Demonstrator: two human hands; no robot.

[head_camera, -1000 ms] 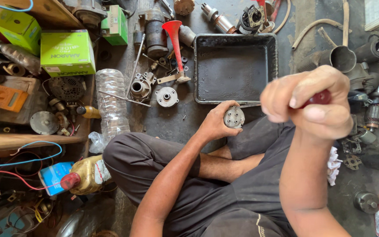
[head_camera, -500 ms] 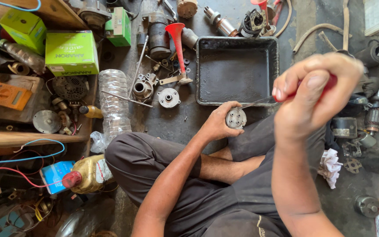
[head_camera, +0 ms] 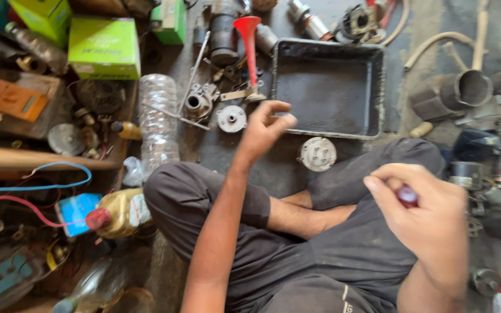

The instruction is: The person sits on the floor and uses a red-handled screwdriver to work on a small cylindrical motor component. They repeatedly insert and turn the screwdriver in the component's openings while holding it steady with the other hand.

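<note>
I count two green boxes far left, one black tray far centre, one red funnel, and two round metal discs.

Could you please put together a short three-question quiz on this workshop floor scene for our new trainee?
1. True or false: the left hand grips the round metal disc.
2. What does the right hand hold? A) a clear plastic bottle B) a red-handled tool C) a green box
3. Which open container lies on the floor just beyond the disc?

Key:
1. False. The hand is open and empty above the floor; the disc lies apart from it.
2. B, the red-handled tool, mostly hidden in the fist.
3. The black metal tray.
</note>
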